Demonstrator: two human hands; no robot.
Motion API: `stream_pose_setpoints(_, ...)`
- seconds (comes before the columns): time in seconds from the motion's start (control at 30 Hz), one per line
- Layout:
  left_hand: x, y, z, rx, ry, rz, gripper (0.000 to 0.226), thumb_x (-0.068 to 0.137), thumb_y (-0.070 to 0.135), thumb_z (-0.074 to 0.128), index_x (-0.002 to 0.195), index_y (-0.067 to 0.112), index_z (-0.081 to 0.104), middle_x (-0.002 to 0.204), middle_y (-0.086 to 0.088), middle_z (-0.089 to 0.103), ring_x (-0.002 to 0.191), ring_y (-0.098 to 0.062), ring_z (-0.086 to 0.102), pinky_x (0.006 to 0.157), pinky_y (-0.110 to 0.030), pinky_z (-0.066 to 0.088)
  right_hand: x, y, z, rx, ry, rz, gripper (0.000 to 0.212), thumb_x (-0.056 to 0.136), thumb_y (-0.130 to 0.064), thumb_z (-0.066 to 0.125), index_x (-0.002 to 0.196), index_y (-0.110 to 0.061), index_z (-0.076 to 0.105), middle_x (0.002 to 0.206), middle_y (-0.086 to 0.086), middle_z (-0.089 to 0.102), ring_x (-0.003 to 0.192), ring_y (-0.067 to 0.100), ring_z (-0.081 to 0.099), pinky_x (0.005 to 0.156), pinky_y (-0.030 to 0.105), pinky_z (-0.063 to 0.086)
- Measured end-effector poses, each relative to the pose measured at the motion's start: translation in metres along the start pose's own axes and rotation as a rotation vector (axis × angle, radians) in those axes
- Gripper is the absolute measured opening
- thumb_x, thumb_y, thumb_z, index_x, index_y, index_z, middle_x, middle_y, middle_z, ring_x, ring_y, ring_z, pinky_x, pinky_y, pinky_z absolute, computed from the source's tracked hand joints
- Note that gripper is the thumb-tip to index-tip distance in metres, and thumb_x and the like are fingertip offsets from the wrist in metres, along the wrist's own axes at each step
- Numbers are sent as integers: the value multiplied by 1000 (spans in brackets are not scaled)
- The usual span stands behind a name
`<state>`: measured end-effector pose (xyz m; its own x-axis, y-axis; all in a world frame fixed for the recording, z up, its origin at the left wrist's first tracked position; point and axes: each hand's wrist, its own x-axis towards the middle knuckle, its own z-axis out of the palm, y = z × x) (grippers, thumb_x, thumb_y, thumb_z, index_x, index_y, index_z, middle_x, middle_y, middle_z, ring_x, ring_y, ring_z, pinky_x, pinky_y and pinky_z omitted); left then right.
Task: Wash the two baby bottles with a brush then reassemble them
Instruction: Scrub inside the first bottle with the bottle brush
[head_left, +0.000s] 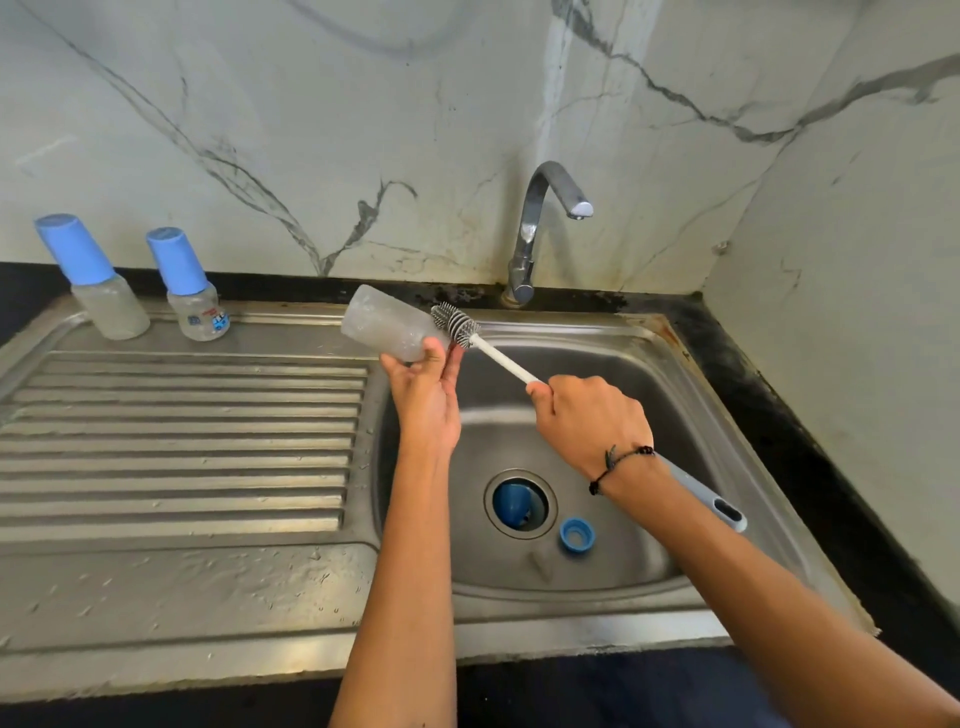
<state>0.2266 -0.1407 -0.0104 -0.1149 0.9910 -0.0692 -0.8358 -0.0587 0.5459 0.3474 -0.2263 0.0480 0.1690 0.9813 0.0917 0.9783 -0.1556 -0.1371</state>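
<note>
Marble walls back a steel sink (670, 364). Over its basin's left edge, an open bottle (382, 328) is gripped by the left hand (426, 392), and a brush (457, 323), its handle clenched in the right hand (592, 415), is held at the mouth. Two capped bottles (197, 288) are stood at the drainboard's back edge. A blue ring (576, 534) is left beside the drain.

no text can be read anywhere; the smaller capped bottle (200, 306) on the drainboard bears a small red and blue printed label, too blurred to make out.

The right hand (592, 415) hides the brush (456, 323) handle's middle.
</note>
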Motion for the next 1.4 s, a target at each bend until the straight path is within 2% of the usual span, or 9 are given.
stream_pose_setpoints(0.2,3,-3,-5,-9,136,45,56,95,-2,47,143,12,22,114,-6,55,107,-19,54,86,-29,51,-29,-6,7,8,-31,-29,41,100,-42,25,68,-19,38,74,4,54,70,28,56,63,34,44)
stream_pose_setpoints(0.5,-1,-9,-2,41,-55,7,48,92,-5,49,133,14,31,110,-6,55,103,-16,57,90,-34,54,4,-6,-4,29,-26,16,38,100,-39,27,79,-15,48,77,4,51,69,26,51,61,32,38)
stream_pose_setpoints(0.73,3,-6,6,-30,202,-43,52,90,5,59,135,10,33,104,-4,56,92,-14,58,78,-29,52,-13,-9,0,8,-37,13,39,101,-39,25,81,-16,48,78,4,56,68,25,53,59,31,38)
stream_pose_setpoints(0.87,3,-7,0,-22,347,-20,4,95,12,54,99,13,53,96,-4,60,82,-11,61,72,-22,53,-31,-18,7,15,-88,-9,39,101,-37,26,93,-14,56,95,8,64,87,32,61,65,32,37)
stream_pose_setpoints(0.97,1,-8,4,-37,309,-10,5,96,12,52,92,15,53,92,-2,61,83,-11,61,74,-22,52,-32,-22,11,22,-99,8,38,102,-35,26,95,-13,56,98,10,65,92,34,61,66,34,37)
stream_pose_setpoints(1.03,-1,-9,8,-39,237,-16,4,96,11,51,98,13,54,97,-3,61,89,-12,60,78,-24,53,-21,-20,9,30,-91,32,39,102,-34,27,97,-12,58,97,10,65,90,34,61,66,34,39)
stream_pose_setpoints(1.2,-3,-12,13,-53,161,-59,38,96,10,50,131,-1,42,113,-10,56,104,-19,57,90,-33,51,-2,-15,0,28,-84,49,40,101,-37,26,89,-14,57,79,5,56,69,25,51,61,32,38)
stream_pose_setpoints(1.27,-2,-14,16,-65,164,-87,48,94,9,53,138,3,34,116,-11,55,105,-21,56,93,-37,50,-4,-14,0,25,-77,38,38,101,-37,26,83,-16,51,76,3,51,68,25,51,60,32,38)
stream_pose_setpoints(1.4,2,-14,11,-70,239,-114,58,89,10,62,139,10,33,128,-16,53,99,-19,57,82,-29,52,-16,-15,-2,9,-59,-1,37,102,-36,25,83,-15,49,74,2,50,71,26,54,60,32,39)
